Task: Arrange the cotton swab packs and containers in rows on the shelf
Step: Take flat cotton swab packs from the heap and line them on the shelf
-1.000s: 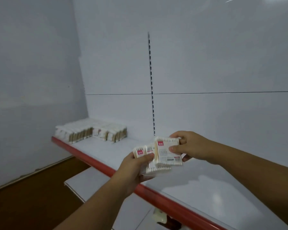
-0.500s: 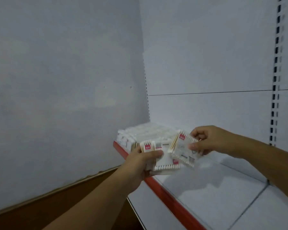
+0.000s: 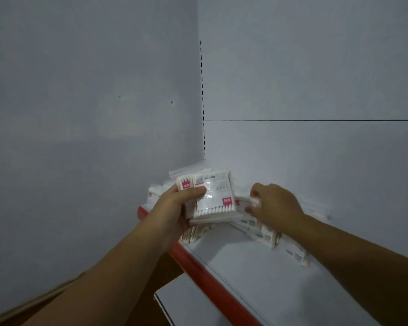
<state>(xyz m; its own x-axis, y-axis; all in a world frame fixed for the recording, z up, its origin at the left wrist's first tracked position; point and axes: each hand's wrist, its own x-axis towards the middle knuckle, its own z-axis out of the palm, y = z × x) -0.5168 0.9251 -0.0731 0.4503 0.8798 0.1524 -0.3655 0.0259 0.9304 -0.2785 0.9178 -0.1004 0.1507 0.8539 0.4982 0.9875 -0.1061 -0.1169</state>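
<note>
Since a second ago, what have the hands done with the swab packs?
The right hand pulled a single pack off the stack and carried it back to the row of packs on the shelf, where it now pinches it just above the row. Nothing was let go. The left hand still grips the stack in front of the row, and the row looks unchanged.

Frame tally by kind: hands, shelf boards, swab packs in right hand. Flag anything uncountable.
Hands: 2 (left hand, right hand)
White shelf boards: 2 (red-edged upper shelf, lower shelf)
Clear plastic cotton swab pack pinched in right hand: 1
Left-hand bundle of packs, shelved row of packs: overlapping, uncountable
Total counted: 5
</note>
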